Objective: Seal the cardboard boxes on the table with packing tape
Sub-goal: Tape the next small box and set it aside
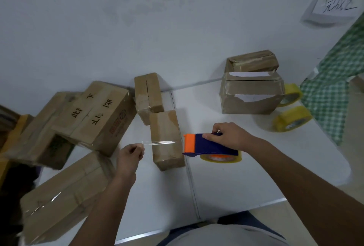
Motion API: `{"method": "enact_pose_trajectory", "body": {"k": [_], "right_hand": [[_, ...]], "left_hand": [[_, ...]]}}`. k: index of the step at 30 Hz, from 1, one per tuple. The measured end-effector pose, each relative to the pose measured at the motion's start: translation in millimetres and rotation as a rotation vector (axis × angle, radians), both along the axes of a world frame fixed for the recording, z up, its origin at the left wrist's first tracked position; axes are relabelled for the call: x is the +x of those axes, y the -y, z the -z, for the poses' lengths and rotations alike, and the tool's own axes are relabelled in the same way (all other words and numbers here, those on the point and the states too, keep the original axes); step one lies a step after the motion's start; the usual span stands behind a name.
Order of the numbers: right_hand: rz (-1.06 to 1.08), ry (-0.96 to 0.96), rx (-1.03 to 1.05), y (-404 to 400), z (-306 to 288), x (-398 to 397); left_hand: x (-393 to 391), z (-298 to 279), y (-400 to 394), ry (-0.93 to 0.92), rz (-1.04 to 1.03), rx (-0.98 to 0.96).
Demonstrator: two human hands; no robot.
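A small cardboard box (166,127) lies on the white table (226,182) in front of me. My right hand (229,135) grips a blue and orange tape dispenser (208,145) with a yellow roll, just right of the box. My left hand (131,154) pinches the free end of a clear tape strip (159,143), which stretches across the box top toward the dispenser. Another small box (148,94) lies behind it.
Several larger boxes (94,115) are piled at the left. A taped box (250,96) with a smaller one on top stands at the right. Two yellow tape rolls (291,118) lie beside it. A green checked cloth (338,80) hangs at the right edge.
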State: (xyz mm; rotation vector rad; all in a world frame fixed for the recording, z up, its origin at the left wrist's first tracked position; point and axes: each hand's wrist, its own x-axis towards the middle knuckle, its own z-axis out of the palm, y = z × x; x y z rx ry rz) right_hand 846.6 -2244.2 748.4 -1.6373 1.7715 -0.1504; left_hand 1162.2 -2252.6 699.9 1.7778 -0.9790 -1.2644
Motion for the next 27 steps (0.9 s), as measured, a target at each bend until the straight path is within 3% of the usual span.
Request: {"method": "enact_pose_trajectory", "body": {"k": [5, 12, 27], "right_hand": [[-0.059, -0.023, 0.048, -6.3, 10.8, 0.1], [-0.049, -0.113, -0.037, -1.9, 17.3, 3.6], [-0.061, -0.196, -0.06, 6.1, 32.3, 1.5]], "left_hand": [[5.3, 11.7, -14.3, 0.025, -0.039, 0.023], [-4.9, 21.8, -32.1, -0.097, -0.17, 0.049], [-21.9, 32.2, -38.9, -0.012, -0.242, 0.111]]}}
